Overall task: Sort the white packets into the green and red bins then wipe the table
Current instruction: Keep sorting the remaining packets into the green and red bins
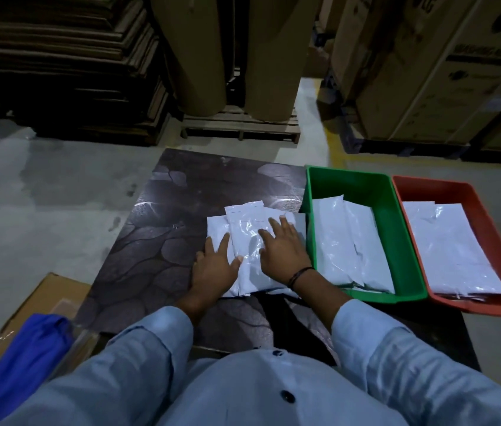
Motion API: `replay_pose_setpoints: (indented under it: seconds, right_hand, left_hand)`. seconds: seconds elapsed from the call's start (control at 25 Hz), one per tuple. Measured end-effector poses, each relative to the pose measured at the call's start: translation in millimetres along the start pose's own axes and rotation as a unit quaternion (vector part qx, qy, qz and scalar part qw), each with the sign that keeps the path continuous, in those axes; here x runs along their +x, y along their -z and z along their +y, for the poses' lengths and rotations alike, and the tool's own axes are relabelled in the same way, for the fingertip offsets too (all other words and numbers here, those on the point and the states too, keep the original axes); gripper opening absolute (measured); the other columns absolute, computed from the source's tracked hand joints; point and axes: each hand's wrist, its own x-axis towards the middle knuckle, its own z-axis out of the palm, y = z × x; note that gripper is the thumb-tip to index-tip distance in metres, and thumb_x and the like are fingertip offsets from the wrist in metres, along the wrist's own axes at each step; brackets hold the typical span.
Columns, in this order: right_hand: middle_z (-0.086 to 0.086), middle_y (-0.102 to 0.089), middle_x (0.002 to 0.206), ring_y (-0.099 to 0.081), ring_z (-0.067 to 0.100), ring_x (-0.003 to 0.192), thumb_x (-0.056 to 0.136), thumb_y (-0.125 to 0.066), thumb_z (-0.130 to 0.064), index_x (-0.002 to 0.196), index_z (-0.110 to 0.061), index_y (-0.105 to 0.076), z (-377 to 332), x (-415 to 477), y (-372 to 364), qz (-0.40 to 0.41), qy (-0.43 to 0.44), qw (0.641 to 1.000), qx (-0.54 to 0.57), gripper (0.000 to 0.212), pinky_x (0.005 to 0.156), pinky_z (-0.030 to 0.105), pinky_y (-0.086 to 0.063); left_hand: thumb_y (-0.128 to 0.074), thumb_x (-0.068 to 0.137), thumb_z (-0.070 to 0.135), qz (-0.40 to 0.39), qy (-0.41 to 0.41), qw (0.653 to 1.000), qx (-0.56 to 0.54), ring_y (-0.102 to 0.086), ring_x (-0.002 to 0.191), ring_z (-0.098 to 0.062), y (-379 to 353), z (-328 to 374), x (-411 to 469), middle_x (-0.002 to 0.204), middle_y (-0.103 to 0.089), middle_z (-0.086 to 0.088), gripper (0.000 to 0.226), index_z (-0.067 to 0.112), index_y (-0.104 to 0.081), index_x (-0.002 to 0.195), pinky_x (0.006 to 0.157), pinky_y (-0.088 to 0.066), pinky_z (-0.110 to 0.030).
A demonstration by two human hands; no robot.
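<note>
My left hand (215, 267) and right hand (284, 253) lie spread flat on the stacked white packets (246, 224) on the worktop (163, 210), beside the green bin (389, 204). Risk: the slick film may slide, so lifting one packet could drag several and mis-sort them.

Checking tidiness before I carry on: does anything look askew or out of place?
Nothing looks spilled or damaged. The unsorted white packets on the table lie fanned and overlapping, not squared, under the left hand and right hand.
</note>
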Motion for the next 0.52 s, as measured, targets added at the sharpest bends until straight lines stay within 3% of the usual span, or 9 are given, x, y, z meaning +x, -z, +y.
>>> replay_pose_setpoints:
  seconds: [0.16,0.32,0.44,0.52]
  right_hand:
    - [0.02,-0.014,0.162,-0.016,0.04,0.148,0.095,-0.05,-0.047,0.153,-0.015,-0.028,-17.0,9.7,-24.2,-0.089,-0.022,0.995,0.037,0.07,0.12,0.048,-0.022]
    - [0.019,-0.009,0.163,-0.014,0.042,0.147,0.089,-0.05,-0.064,0.15,-0.014,-0.028,-23.9,14.3,-40.6,-0.131,-0.065,0.988,0.046,0.082,0.116,0.052,-0.027]
    - [0.017,-0.007,0.163,-0.015,0.042,0.146,0.09,-0.057,-0.038,0.149,-0.013,-0.025,-26.6,17.7,-42.4,-0.137,-0.057,0.988,0.032,0.072,0.113,0.055,-0.028]
    - [0.015,-0.006,0.164,-0.017,0.04,0.146,0.085,-0.059,-0.018,0.153,-0.016,-0.018,-24.6,21.6,-36.4,-0.123,-0.066,0.989,0.05,0.08,0.114,0.054,-0.025]
  left_hand:
    - [-0.036,0.104,0.051,0.021,-0.008,1.0,-0.006,-0.035,0.142,-0.043,1.9,-17.1,2.3,0.164,-0.019,-0.016,0.06,0.036,-0.018,0.16,0.115,-0.035,-0.053]
    - [-0.043,0.106,0.037,0.028,-0.04,0.998,-0.034,-0.036,0.144,-0.034,4.5,-28.3,2.2,0.161,-0.023,-0.018,0.06,0.028,-0.02,0.16,0.112,-0.041,-0.049]
    - [-0.046,0.104,0.033,0.039,-0.037,0.998,-0.036,-0.046,0.136,-0.036,3.9,-31.4,5.7,0.159,-0.026,-0.019,0.061,0.029,-0.022,0.16,0.106,-0.046,-0.049]
    - [-0.047,0.103,0.029,0.046,-0.009,0.999,-0.02,-0.051,0.13,-0.039,6.2,-30.2,10.1,0.159,-0.024,-0.02,0.062,0.029,-0.021,0.16,0.103,-0.048,-0.049]
